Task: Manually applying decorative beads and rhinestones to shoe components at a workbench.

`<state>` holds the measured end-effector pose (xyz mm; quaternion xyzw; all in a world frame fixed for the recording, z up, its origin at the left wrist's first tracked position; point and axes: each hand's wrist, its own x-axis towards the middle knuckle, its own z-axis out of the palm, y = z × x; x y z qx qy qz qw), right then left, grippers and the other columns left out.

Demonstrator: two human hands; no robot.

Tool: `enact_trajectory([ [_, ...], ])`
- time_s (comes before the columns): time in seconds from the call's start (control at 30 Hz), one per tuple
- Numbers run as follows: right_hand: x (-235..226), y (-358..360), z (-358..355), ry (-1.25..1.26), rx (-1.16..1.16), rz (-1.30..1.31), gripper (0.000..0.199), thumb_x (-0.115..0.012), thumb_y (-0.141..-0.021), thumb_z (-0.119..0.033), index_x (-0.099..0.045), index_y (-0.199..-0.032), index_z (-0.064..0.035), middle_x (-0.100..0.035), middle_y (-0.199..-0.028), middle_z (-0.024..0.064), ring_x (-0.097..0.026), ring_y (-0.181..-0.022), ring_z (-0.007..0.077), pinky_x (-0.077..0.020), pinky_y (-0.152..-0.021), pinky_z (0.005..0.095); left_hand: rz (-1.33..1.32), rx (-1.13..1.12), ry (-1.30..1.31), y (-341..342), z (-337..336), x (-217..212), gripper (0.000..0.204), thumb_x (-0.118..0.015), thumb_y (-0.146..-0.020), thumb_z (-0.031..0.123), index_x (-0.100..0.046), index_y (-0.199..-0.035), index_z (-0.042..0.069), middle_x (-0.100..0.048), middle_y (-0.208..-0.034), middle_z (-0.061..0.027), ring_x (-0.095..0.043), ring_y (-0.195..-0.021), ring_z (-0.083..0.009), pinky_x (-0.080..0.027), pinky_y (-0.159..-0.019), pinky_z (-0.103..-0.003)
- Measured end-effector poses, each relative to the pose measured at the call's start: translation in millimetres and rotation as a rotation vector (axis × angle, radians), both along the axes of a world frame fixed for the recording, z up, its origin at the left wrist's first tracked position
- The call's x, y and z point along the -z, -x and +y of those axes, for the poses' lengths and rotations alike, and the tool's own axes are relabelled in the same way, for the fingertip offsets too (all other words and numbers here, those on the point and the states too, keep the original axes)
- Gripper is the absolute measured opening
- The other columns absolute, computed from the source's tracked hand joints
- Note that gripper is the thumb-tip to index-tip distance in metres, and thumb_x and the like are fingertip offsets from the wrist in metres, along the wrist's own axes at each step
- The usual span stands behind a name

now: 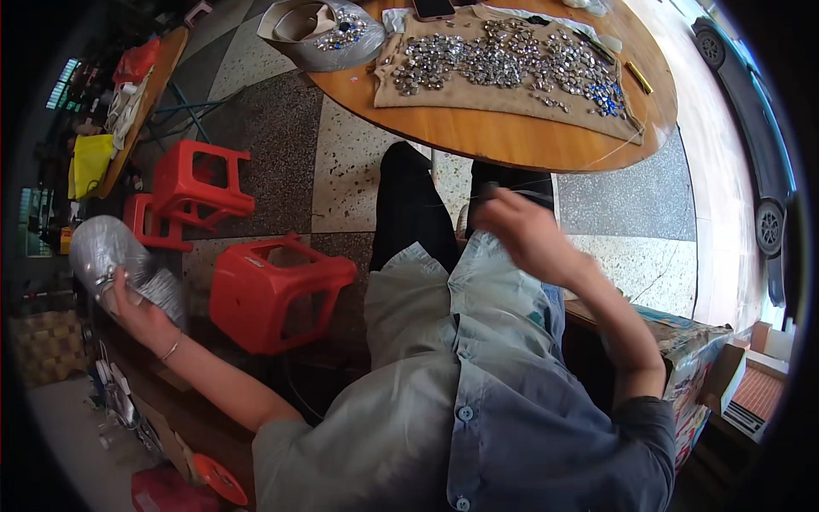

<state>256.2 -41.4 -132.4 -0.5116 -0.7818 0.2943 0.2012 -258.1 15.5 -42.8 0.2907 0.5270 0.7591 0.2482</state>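
Left hand (136, 307): reaching out to the person's far left, fingers clamped on a clear plastic bag (107, 252) of small silvery pieces. Bag is bulging up and left of the palm, thumb lying across its lower part.
Bag position: hanging off the table, over the floor beside the red stools, well apart from the round table.
Right hand (525, 235): lifting in front of the chest, just below the table's near edge. Fingers are curling together; blurred, so cannot tell whether anything is pinched between them.
Shirt (461, 375): light blue button-up, filling the lower centre; right hand is hovering just above its upper hem.
Round table (512, 136): wooden, sitting ahead of the person.
Cloth (503, 90): tan, lying flat on the table, carrying a dense spread of silvery studs (503, 55) plus a blue cluster (607, 96) at its right end.
Bowl-like bag (324, 34): sitting at the table's left rim, holding more shiny pieces.
Red stools (273, 290): plastic, lying between left hand and legs.
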Motion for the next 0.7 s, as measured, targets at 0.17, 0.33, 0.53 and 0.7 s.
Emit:
enact_trajectory([
  [0.17,181.7,97.2,91.1,-0.341,0.082,-0.319,0.017,-0.046,-0.081,-0.006,-0.050,-0.098,-0.0024,-0.052,-0.107,0.0182,-0.054,-0.096,0.0358,-0.0455,-0.081,0.0402,-0.208,0.239,0.064,-72.3,-0.5,59.0,0.034,-0.064,-0.077,0.016,-0.056,-0.106,0.000,-0.056,-0.102,-0.0074,-0.052,-0.098,-0.0193,-0.043,-0.084,-0.034],
  [0.33,118.7,46.6,49.7,0.373,-0.150,0.282,0.011,-0.050,-0.084,-0.012,-0.046,-0.091,-0.0038,-0.056,-0.070,0.0142,-0.058,-0.067,0.0302,-0.0463,-0.063,0.0384,-0.109,0.171,-0.009,-69.6,-16.3,75.4,0.032,-0.065,-0.076,0.013,-0.056,-0.105,0.002,-0.056,-0.102,-0.0069,-0.054,-0.095,-0.0188,-0.043,-0.083,-0.031],
  [0.53,-82.5,-207.6,-52.7,-0.189,0.973,0.501,0.019,-0.044,-0.094,-0.030,-0.053,-0.097,-0.0146,-0.046,-0.067,-0.0087,-0.028,-0.048,-0.0026,-0.0199,-0.040,0.0151,-0.234,0.278,0.030,-91.8,-7.6,66.5,0.033,-0.063,-0.077,0.011,-0.055,-0.106,0.000,-0.056,-0.105,-0.0068,-0.052,-0.097,-0.0177,-0.040,-0.086,-0.031],
  [0.7,-81.4,-520.1,-199.6,-0.295,1.531,-0.883,0.022,-0.042,-0.086,-0.022,-0.057,-0.097,-0.0097,-0.061,-0.090,0.0150,-0.057,-0.088,0.0341,-0.0424,-0.079,0.0381,-0.208,0.433,0.021,-145.0,-11.4,35.0,0.040,-0.063,-0.077,0.007,-0.050,-0.115,0.004,-0.055,-0.109,-0.0067,-0.053,-0.099,-0.0192,-0.042,-0.085,-0.033],
])
